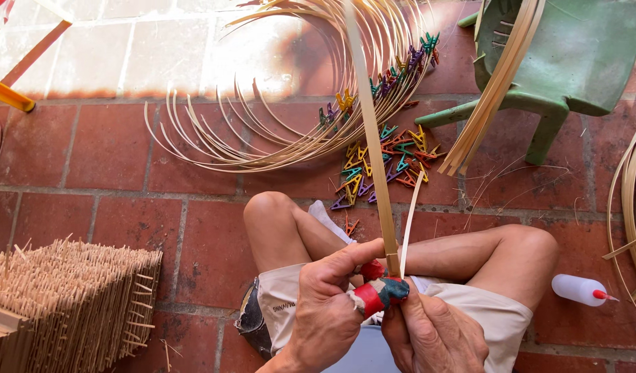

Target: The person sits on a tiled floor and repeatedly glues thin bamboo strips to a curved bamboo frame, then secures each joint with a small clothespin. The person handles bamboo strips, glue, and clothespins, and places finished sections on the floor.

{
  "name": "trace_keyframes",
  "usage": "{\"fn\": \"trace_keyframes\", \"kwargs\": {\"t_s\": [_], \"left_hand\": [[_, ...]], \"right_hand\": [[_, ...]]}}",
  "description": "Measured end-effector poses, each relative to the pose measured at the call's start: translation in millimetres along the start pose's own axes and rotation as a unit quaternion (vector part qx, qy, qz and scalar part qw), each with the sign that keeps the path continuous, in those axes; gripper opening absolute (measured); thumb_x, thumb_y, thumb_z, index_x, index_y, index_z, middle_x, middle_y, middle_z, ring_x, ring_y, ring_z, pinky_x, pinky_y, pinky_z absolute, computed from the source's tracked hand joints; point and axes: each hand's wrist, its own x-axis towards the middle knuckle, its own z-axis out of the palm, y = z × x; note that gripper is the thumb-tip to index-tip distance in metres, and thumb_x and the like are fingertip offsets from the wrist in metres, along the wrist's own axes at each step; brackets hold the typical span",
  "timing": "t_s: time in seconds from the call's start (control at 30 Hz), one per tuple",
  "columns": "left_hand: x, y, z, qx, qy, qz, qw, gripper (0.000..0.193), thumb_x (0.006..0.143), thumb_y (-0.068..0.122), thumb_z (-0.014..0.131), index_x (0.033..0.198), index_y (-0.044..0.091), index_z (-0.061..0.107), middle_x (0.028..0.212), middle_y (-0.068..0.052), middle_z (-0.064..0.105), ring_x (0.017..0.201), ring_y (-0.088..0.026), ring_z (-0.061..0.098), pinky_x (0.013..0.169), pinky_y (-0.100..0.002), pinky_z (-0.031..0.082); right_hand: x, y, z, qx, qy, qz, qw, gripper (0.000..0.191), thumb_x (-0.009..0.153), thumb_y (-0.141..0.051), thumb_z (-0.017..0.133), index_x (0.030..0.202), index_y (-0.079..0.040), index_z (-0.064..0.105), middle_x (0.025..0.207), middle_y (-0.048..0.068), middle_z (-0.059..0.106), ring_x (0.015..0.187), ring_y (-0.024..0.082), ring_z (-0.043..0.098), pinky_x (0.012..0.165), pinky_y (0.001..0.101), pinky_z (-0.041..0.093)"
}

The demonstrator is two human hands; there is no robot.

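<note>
The fingers (pixel 365 298) of the left hand (pixel 325 311), their tips wrapped in red and blue tape, were pressed together around the base of a long flat bamboo strip (pixel 373 138), with the thumb laid across it from the left. The right hand (pixel 435 335) closed in just beside them from below, its fingers curled and pinching the same base, though exactly what lay between them was hidden. At the pinch the strip appeared to be parting into two: a thin, pale sliver (pixel 409 221) curved off to the right while the main strip rose straight up and away to the far side of the scene.

The strip looked light, springy and stiff along its length yet ready to bend sideways. Its edges were likely sharp and splintery, which would explain the taped fingertips. The best hold seemed to be low, close to the split, flat faces between thumb and forefinger, since a grip higher up would let it whip or tear unevenly.

The hands rested above the person's crossed bare knees, over a red tile floor (pixel 110 145). Farther off lay a large coil of strips (pixel 276 148) and a scatter of coloured clips (pixel 380 162). A green plastic chair (pixel 573 55) stood far right, a white squeeze bottle (pixel 579 289) near right, and a woven piece with bristling ends (pixel 69 297) near left.
</note>
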Motion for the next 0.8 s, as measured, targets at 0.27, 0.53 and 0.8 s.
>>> {"fn": "trace_keyframes", "kwargs": {"t_s": [0.27, 0.53, 0.8], "left_hand": [[11, -20, -16, -0.117, -0.002, -0.081, 0.99, 0.048, 0.083, -0.005, 0.076, 0.129, -0.007, 0.069, 0.099, -0.006, 0.069, 0.087, -0.014, 0.067, 0.079, -0.031, 0.059], [-13, -16, -31, -0.128, -0.015, -0.052, 0.99, 0.053, 0.08, -0.005, 0.071, 0.13, -0.016, 0.059, 0.11, -0.027, 0.074, 0.098, -0.031, 0.076, 0.09, -0.048, 0.063], [-20, -33, -2, 0.004, -0.006, -0.064, 0.998, 0.055, 0.077, -0.006, 0.073, 0.131, -0.012, 0.07, 0.097, -0.019, 0.077, 0.087, -0.023, 0.075, 0.078, -0.036, 0.062]], "right_hand": [[-9, 22, -1, 0.035, -0.026, -0.035, 0.998, 0.052, 0.074, -0.015, 0.089, 0.116, 0.005, 0.065, 0.094, 0.017, 0.074, 0.073, 0.024, 0.072, 0.063, 0.0358, 0.056], [-203, 208, -67, 0.097, 0.339, 0.484, 0.801, 0.026, 0.112, -0.019, 0.067, 0.122, 0.004, 0.063, 0.088, 0.001, 0.06, 0.069, 0.009, 0.051, 0.059, 0.0218, 0.041], [-262, 326, -57, -0.055, 0.235, 0.441, 0.864, 0.093, 0.084, -0.011, 0.092, 0.158, 0.006, 0.037, 0.151, 0.02, 0.047, 0.137, 0.029, 0.052, 0.11, 0.0437, 0.047]]}}
